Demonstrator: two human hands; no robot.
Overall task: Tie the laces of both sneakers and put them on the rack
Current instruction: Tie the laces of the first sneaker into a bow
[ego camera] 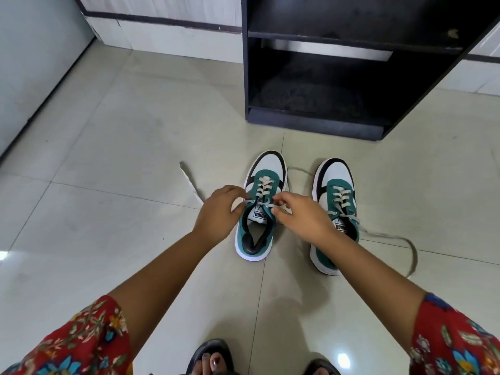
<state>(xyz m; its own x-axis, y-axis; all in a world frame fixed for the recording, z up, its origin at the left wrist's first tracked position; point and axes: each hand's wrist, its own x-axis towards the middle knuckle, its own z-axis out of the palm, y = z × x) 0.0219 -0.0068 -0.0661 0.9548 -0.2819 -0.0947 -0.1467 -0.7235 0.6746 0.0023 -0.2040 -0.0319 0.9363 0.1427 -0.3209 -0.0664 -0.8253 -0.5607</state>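
Note:
Two green, white and black sneakers stand side by side on the tiled floor, toes pointing away from me. My left hand (220,212) and my right hand (299,215) flank the tongue of the left sneaker (261,212), and each pinches one of its pale laces. One lace end (190,182) trails across the floor to the left. The right sneaker (335,209) stands untouched, its laces untied, one loose lace (400,244) looping out to the right. The dark rack (351,77) stands just beyond the shoes.
The rack's lower shelf (311,98) is open toward me, with another shelf above it. A white wall and skirting run along the back and left. My sandalled feet (213,358) are at the bottom edge of the view.

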